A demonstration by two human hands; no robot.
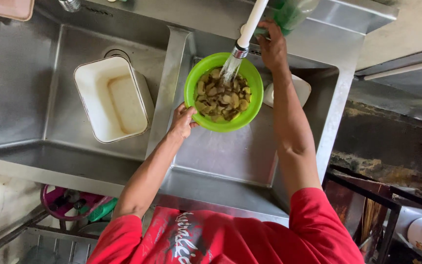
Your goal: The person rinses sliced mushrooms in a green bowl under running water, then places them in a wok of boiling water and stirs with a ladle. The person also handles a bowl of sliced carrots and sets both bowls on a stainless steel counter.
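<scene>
The round green bowl [223,93] of sliced brown pieces sits upright at upper centre of the frame under the white faucet [248,29], its lower-left rim pinched by the left hand [182,121], while the right hand [271,46] rests fingers curled behind the spout.

One camera on my head, looking straight down.
It views the double sink [250,161] closely; my chest is at 6 o'clock, the tap [250,27] at 12.
</scene>
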